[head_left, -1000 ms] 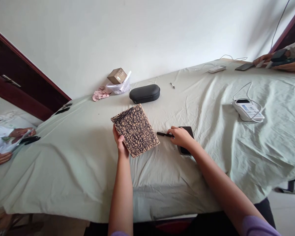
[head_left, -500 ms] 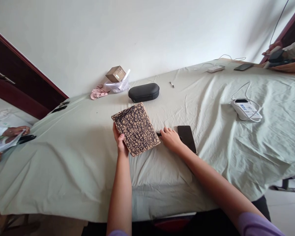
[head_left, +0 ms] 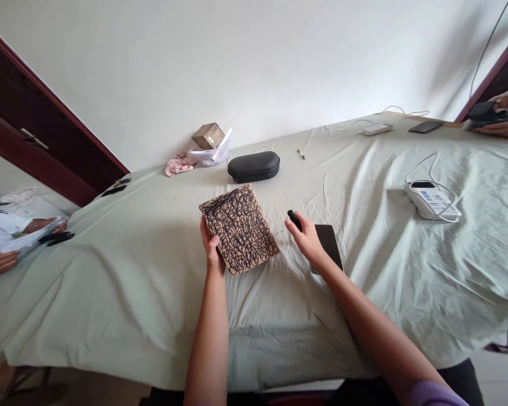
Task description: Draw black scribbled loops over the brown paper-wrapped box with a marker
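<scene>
Matt brown cardboard [head_left: 239,228]; wrinkled cloth sheet [head_left: 131,270]; glossy phone [head_left: 329,241]

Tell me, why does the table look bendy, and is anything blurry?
Head view: the wide lens curves the table edge and tilts the door frame. The scribbled card in the left hand and the pen in the right hand look sharp. Light is soft, with a faint shadow on the wall at the right. No glare.

A counter [head_left: 110,293] draped in a wrinkled pale green cloth [head_left: 385,270] carries a scribbled cardboard piece [head_left: 239,228], a black case [head_left: 254,167], a dark phone [head_left: 329,241], a white wired device [head_left: 432,199], a small box [head_left: 207,135] and a pink rag [head_left: 178,165].
</scene>
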`<act>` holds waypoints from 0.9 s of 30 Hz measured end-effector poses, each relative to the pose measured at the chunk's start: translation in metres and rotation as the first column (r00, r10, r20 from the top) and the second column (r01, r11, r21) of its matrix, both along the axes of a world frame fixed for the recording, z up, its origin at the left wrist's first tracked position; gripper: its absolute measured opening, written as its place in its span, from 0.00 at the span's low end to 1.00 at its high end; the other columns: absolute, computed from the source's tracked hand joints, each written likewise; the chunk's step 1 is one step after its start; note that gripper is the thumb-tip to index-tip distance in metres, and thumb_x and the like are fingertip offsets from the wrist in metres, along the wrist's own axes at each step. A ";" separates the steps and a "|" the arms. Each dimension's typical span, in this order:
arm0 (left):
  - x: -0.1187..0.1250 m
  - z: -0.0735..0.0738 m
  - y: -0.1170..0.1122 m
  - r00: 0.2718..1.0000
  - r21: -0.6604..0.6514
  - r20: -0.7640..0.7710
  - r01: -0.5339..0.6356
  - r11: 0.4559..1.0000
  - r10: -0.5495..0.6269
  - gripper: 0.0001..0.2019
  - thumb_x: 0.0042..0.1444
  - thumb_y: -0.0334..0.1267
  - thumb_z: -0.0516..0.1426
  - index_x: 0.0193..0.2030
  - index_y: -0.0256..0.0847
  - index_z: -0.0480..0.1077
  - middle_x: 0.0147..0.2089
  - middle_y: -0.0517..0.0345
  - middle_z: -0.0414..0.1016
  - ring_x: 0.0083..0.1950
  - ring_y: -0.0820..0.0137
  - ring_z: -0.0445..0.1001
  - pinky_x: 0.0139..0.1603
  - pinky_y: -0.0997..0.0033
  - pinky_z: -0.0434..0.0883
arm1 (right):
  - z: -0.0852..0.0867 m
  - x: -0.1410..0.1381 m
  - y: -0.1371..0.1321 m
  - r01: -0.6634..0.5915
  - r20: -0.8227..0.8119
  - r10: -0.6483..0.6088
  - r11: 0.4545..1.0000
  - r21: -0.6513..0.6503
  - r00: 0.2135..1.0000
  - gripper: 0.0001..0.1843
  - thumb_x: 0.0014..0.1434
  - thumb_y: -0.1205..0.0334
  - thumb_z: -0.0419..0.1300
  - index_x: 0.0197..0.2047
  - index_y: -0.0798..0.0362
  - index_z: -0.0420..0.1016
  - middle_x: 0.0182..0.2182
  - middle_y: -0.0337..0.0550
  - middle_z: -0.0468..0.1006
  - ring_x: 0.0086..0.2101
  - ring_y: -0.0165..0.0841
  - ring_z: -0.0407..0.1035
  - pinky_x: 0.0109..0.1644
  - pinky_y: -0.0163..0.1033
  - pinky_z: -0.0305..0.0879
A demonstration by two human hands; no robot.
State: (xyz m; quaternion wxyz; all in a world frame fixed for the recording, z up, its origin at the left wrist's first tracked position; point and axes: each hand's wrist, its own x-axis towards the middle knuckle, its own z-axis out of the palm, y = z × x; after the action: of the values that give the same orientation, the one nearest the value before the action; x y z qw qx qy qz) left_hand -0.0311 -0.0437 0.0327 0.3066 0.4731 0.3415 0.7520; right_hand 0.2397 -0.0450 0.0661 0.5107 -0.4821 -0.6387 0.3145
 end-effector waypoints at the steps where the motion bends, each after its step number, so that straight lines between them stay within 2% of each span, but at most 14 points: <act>1: -0.001 -0.001 0.000 1.000 0.000 -0.019 -0.004 1.000 0.004 0.42 0.53 0.60 0.63 0.74 0.57 0.63 0.75 0.52 0.67 0.77 0.48 0.63 0.76 0.45 0.63 | 0.000 -0.001 0.001 -0.051 -0.098 0.047 0.998 -0.040 0.994 0.27 0.66 0.34 0.53 0.29 0.47 0.58 0.26 0.36 0.63 0.30 0.34 0.59 0.41 0.41 0.59; 4: -0.002 -0.003 0.001 0.999 0.009 -0.051 -0.005 1.000 0.006 0.40 0.54 0.61 0.63 0.74 0.59 0.62 0.76 0.54 0.66 0.77 0.49 0.63 0.76 0.45 0.64 | -0.001 -0.002 0.004 -0.183 -0.266 0.149 0.977 -0.106 0.952 0.31 0.67 0.33 0.50 0.23 0.47 0.55 0.22 0.35 0.57 0.27 0.32 0.52 0.34 0.39 0.54; 9: -0.001 -0.001 0.002 0.998 0.031 -0.065 0.003 1.000 -0.001 0.39 0.54 0.61 0.62 0.73 0.60 0.63 0.77 0.56 0.64 0.78 0.49 0.63 0.76 0.45 0.64 | -0.004 -0.001 0.005 -0.241 -0.326 0.188 0.962 -0.130 0.927 0.24 0.66 0.47 0.48 0.20 0.47 0.55 0.18 0.34 0.54 0.23 0.30 0.49 0.31 0.39 0.48; 11: 0.001 0.000 0.002 0.998 0.028 -0.054 0.010 1.000 -0.008 0.40 0.54 0.61 0.62 0.73 0.61 0.63 0.77 0.55 0.64 0.78 0.49 0.62 0.76 0.45 0.64 | -0.005 -0.004 0.004 -0.219 -0.224 0.184 0.965 -0.144 0.957 0.24 0.64 0.47 0.49 0.20 0.47 0.52 0.18 0.34 0.51 0.23 0.29 0.48 0.30 0.40 0.46; 13: 0.002 0.001 0.002 0.999 0.027 -0.037 0.020 0.999 -0.019 0.41 0.53 0.61 0.63 0.74 0.61 0.63 0.77 0.55 0.66 0.78 0.48 0.63 0.76 0.44 0.64 | -0.006 -0.009 0.002 -0.186 -0.036 0.183 0.971 -0.147 0.982 0.23 0.62 0.47 0.51 0.21 0.47 0.50 0.19 0.33 0.50 0.23 0.28 0.47 0.31 0.40 0.43; 15: 0.004 0.001 0.002 0.999 0.036 -0.016 0.035 0.999 -0.034 0.41 0.53 0.61 0.64 0.74 0.60 0.63 0.76 0.55 0.66 0.78 0.48 0.63 0.76 0.45 0.63 | -0.008 -0.014 0.000 -0.174 0.168 0.195 0.976 -0.134 0.966 0.22 0.61 0.48 0.53 0.21 0.48 0.52 0.19 0.34 0.53 0.23 0.28 0.49 0.31 0.40 0.43; 17: 0.005 0.001 0.001 0.999 0.041 0.008 0.051 0.998 -0.052 0.40 0.53 0.59 0.64 0.73 0.60 0.64 0.77 0.55 0.66 0.78 0.49 0.63 0.76 0.45 0.63 | -0.011 -0.016 -0.002 -0.183 0.304 0.210 0.976 -0.117 0.929 0.22 0.62 0.48 0.53 0.22 0.49 0.55 0.19 0.35 0.58 0.24 0.29 0.52 0.32 0.39 0.43; 20: 0.005 -0.001 0.000 0.995 0.011 0.027 0.092 0.996 -0.092 0.40 0.53 0.60 0.64 0.73 0.60 0.64 0.76 0.55 0.66 0.77 0.50 0.64 0.76 0.46 0.65 | -0.016 -0.011 -0.004 -0.202 0.386 0.202 0.979 -0.041 0.900 0.22 0.64 0.46 0.52 0.24 0.49 0.55 0.20 0.34 0.57 0.24 0.29 0.51 0.33 0.39 0.44; 24: 0.006 -0.007 0.000 0.984 -0.030 0.078 0.163 0.986 -0.161 0.41 0.52 0.62 0.64 0.72 0.56 0.66 0.74 0.51 0.70 0.75 0.50 0.67 0.73 0.47 0.68 | -0.026 0.000 -0.005 -0.298 0.465 0.240 0.953 0.055 0.852 0.19 0.63 0.49 0.49 0.25 0.48 0.52 0.21 0.32 0.52 0.25 0.30 0.49 0.36 0.39 0.48; 27: 0.006 -0.014 -0.002 0.975 -0.049 0.133 0.188 0.981 -0.180 0.43 0.51 0.64 0.65 0.72 0.54 0.66 0.73 0.49 0.71 0.73 0.50 0.70 0.72 0.47 0.70 | -0.036 0.006 -0.004 -0.351 0.463 0.267 0.931 0.103 0.845 0.19 0.61 0.47 0.51 0.25 0.49 0.56 0.21 0.34 0.60 0.26 0.31 0.55 0.43 0.41 0.55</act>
State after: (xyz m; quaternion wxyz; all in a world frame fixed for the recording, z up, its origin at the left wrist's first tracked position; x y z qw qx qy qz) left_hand -0.0248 -0.0458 0.0183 0.4104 0.4440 0.2989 0.7383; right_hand 0.2458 -0.0485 0.0304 0.3369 -0.3820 -0.8333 0.2150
